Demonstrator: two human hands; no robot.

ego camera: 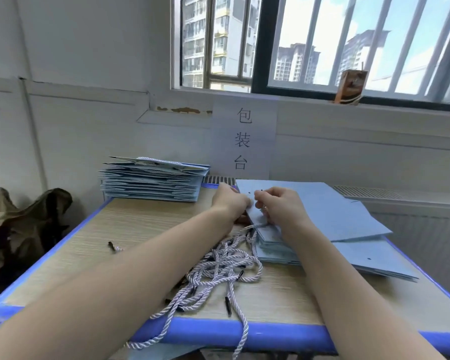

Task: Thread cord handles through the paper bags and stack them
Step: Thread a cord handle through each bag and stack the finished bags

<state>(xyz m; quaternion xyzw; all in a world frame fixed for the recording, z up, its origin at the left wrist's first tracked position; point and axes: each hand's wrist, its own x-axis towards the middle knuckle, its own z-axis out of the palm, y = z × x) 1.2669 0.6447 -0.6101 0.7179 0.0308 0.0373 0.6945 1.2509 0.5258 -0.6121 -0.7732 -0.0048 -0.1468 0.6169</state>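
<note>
Two hands meet at the far middle of the desk (63, 255), and I see both working at the near edge of the top paper bag (322, 211). My left hand (230, 201) has its fingers curled onto the bag's left corner, pinching the light blue sheet. My right hand (276, 206) pinches the same edge from the other side, fingers bent, and a white twisted cord (255, 226) runs out from under it; whether its tip sits in one of the small punched holes I cannot tell. That bag lies flat on a pile of unthreaded bags (374, 258) spread over the right half of the desk, slightly fanned, one dark hole showing on a lower sheet.

Just in front of the pile, between my forearms, a tangle of loose cords (224, 268) with black tips lies on the wood, and a few strands hang over the blue front rim. One short cord piece (115, 247) lies apart to the left.

At the far left corner stands the finished stack (151, 180), folded bags with a cord handle on top. Behind, a paper sign (244, 139) hangs on the wall under the window, and a drink carton (350, 87) sits on the sill.
</note>
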